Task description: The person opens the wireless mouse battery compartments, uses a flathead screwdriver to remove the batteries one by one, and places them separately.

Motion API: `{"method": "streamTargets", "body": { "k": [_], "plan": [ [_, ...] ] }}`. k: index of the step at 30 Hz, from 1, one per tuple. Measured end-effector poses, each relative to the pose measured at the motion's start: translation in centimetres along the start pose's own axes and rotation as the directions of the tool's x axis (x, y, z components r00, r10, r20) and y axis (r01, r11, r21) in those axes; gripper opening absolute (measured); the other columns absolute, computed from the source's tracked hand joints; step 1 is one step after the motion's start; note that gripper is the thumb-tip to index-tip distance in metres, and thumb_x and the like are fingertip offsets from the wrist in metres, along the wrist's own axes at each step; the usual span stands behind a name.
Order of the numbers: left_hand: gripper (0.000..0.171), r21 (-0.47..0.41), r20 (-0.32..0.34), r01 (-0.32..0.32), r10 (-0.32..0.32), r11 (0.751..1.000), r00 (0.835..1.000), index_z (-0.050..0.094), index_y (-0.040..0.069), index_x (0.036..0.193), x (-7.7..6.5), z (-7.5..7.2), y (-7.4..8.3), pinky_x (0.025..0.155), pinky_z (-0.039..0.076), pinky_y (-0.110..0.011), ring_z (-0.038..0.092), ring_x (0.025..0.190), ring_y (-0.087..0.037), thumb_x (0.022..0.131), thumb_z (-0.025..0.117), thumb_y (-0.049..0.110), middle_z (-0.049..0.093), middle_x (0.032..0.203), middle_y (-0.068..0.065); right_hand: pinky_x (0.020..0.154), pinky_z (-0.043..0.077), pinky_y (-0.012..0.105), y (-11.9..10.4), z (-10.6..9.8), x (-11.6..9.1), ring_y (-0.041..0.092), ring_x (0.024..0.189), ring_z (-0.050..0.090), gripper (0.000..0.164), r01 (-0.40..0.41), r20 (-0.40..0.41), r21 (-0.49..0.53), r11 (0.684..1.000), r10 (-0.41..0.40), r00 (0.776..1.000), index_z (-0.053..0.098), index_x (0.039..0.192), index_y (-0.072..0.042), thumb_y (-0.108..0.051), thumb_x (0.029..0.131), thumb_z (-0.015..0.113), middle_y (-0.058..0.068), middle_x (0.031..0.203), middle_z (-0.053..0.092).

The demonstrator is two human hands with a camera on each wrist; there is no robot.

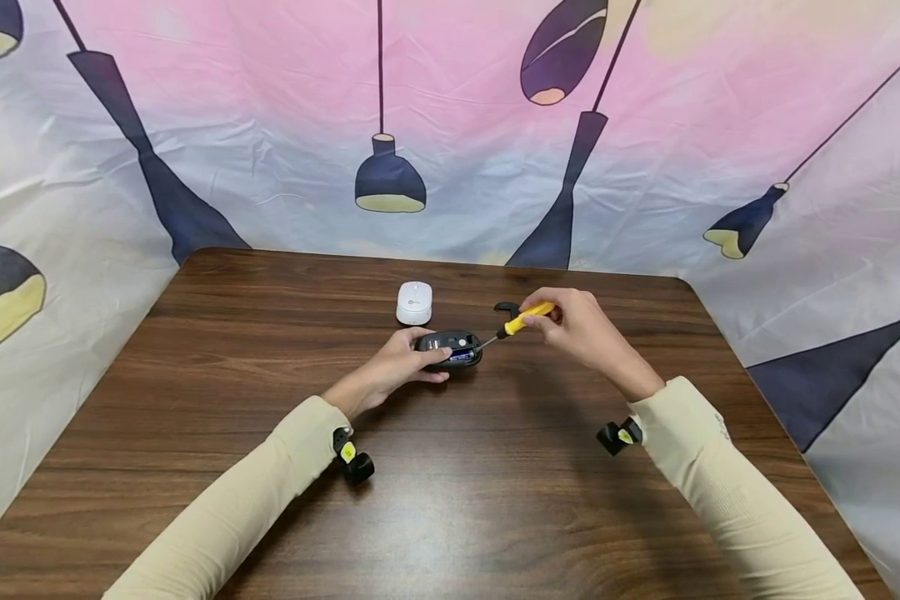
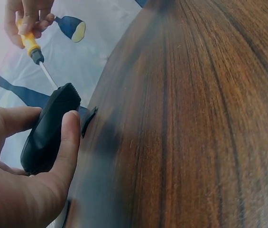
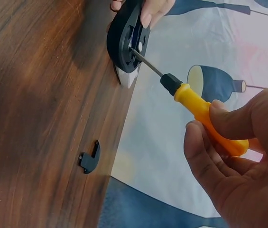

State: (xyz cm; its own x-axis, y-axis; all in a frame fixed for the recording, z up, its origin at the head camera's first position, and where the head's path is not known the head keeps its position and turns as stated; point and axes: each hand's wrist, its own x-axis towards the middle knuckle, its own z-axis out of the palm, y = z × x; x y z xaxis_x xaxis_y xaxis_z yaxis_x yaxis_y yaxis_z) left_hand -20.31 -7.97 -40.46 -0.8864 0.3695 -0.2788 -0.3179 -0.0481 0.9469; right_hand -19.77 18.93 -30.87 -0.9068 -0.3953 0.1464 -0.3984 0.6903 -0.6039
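My left hand [image 1: 397, 364] grips a black computer mouse [image 1: 437, 342], its underside turned up. Its battery compartment is uncovered, and a blue battery [image 1: 461, 355] lies inside. From the right, my right hand [image 1: 581, 329] pinches the yellow handle of a screwdriver [image 3: 202, 111] between thumb and fingers. The screwdriver's metal tip reaches into the mouse at the end of the battery slot, as the right wrist view shows. In the left wrist view the mouse [image 2: 48, 128] is held between thumb and fingers, and its open underside is turned away.
A white mouse [image 1: 414, 303] stands on the brown wooden table [image 1: 285, 333] just behind the black one. A small black curved cover [image 3: 91, 157] lies on the table near the right hand. Behind the table's far edge hangs a printed cloth [image 1: 285, 167].
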Motion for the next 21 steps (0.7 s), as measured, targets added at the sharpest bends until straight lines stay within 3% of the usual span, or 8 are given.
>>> {"method": "streamTargets", "body": {
  "k": [8,16,21],
  "plan": [
    [0.056,0.020,-0.011,-0.005,0.005,1.000,1.000,0.033,-0.011,0.145,-0.1,-0.1,0.1,0.084,0.062,-0.033,0.071,0.094,-0.038,0.099,0.062,-0.001,0.049,0.135,-0.032,0.049,0.038,0.026,-0.9,0.2,0.3,0.016,0.056,0.048,0.012,0.068,0.008,-0.109,0.992,-0.067,0.998,0.074,0.105,-0.004,-0.011,0.095,0.073,0.005,0.080,0.068],
    [0.054,0.057,-0.014,-0.017,0.018,0.998,1.000,0.035,-0.011,0.144,0.1,-0.2,-0.2,0.086,0.061,-0.034,0.068,0.101,-0.034,0.098,0.062,0.000,0.049,0.135,-0.031,0.053,0.042,0.029,-2.1,0.9,0.3,0.014,0.059,0.051,0.011,0.157,0.011,-0.194,0.968,-0.158,0.987,0.075,0.100,-0.003,-0.008,0.092,0.076,0.007,0.091,0.072],
    [0.054,0.037,-0.006,-0.031,0.031,0.999,1.000,0.035,-0.013,0.143,0.2,-0.2,-0.2,0.086,0.061,-0.035,0.068,0.102,-0.033,0.098,0.062,-0.002,0.049,0.136,-0.032,0.052,0.043,0.029,-2.0,0.9,0.3,0.014,0.059,0.053,0.010,0.153,-0.007,-0.191,0.970,-0.157,0.988,0.076,0.100,-0.003,-0.008,0.092,0.076,0.007,0.091,0.073]
  ]
}}
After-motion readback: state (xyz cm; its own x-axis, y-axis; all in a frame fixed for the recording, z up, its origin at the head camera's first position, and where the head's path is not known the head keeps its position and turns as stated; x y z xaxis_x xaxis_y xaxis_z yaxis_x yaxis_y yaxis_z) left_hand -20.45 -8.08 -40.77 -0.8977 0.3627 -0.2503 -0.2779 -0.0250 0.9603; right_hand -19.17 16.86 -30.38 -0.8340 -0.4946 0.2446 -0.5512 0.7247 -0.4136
